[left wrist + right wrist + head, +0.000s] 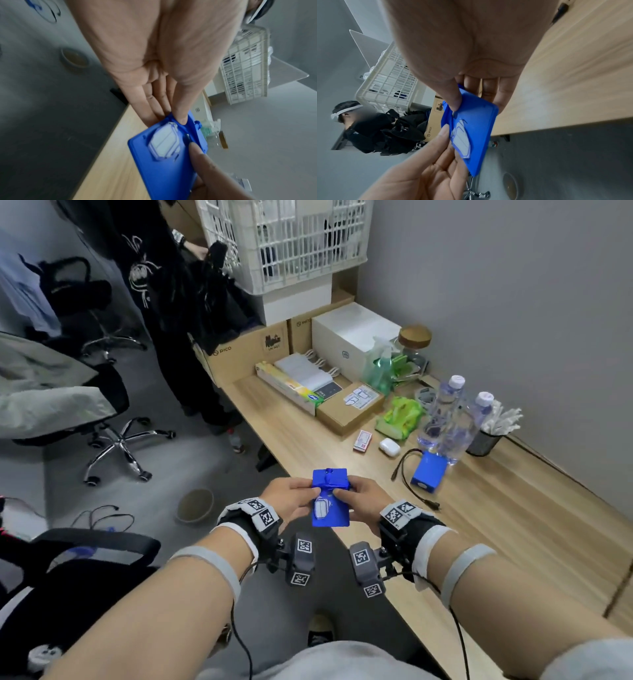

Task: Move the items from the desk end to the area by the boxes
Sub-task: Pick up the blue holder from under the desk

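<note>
Both hands, left hand (291,498) and right hand (363,496), pinched the blue case (330,501) above the desk (496,518) edge. Not yet carried; boxes (246,350) well apart. Blue battery (428,472) left.

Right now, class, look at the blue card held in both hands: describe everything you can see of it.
The blue card is a flat, rounded-cornered rectangle that looks like plastic, with a pale whitish raised panel on its face and a folded or hinged piece at its far end. It is held in the air over the wooden desk's near edge. The left hand and right hand each pinch a side, thumbs on top, fingers beneath. Nothing else touches it.
</note>
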{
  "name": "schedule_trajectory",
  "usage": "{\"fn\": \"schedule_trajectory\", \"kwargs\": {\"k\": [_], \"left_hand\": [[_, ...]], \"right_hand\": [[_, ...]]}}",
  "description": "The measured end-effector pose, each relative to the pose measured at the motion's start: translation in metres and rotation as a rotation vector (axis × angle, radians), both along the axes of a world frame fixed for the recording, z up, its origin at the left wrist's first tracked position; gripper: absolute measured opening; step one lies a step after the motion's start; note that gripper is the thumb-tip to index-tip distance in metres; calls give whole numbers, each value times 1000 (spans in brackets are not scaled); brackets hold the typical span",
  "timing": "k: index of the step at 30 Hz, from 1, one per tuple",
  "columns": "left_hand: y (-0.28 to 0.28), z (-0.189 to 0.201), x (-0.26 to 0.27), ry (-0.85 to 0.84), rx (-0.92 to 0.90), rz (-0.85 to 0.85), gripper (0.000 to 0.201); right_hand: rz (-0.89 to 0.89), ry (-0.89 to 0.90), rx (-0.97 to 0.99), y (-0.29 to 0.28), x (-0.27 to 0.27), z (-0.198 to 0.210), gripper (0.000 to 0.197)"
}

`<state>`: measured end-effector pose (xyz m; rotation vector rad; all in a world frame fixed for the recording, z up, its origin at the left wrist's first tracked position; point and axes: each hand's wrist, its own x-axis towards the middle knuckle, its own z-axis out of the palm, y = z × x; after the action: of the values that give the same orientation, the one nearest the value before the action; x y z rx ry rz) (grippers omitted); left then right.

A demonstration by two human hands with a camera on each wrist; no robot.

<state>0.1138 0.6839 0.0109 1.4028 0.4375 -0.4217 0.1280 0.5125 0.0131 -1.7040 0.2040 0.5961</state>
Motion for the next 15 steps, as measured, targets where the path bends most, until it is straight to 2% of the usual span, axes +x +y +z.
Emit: {"fn": "schedule_trajectory", "kwargs": {"k": [3,8,10,13,15], "left_hand": [[-14,-11,36,14,-42,-18,29],[-54,-45,100,165,-69,-11,14],[-68,-70,129,214,-40,-101,23],[-85,-99,162,262,23,-247,7],[-90,-110,178,266,35,-297,17]], "right_hand": [[-96,7,-113,-15,20,2,30],[-399,94,-197,-56,37,-3,34],[-516,118,-197,-70,38,-3,33],[-677,168,-173,-84,33,-1,30],[-743,186,-146,-86,29,0,28]]}}
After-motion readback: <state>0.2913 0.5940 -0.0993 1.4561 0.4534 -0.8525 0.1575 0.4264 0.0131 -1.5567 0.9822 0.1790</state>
